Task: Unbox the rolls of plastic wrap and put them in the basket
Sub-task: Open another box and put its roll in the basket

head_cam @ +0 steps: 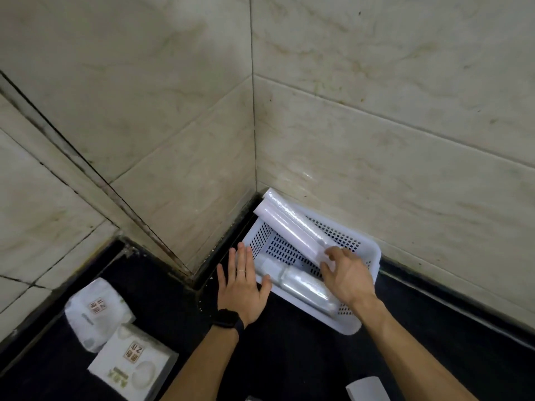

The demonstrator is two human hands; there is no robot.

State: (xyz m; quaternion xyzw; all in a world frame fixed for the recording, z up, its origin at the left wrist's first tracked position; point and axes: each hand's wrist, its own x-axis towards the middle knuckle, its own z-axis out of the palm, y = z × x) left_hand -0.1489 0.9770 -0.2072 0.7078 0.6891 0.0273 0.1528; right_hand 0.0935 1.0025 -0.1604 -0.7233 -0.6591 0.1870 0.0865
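Two glossy rolls (292,224) — perforated plastic basket (367,250)

Only readable stuff sits on the two white packs at bottom left. Soft tissue pack (97,314): small reddish-brown square logo with a couple of Chinese characters, too blurry to make out. Boxy pack (131,364) just below it: same square logo, plus green lettering along one edge, illegible. Nothing else printed anywhere.

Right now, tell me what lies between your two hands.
Head view: between the left hand and right hand lies a short plastic-wrap roll inside the white basket.
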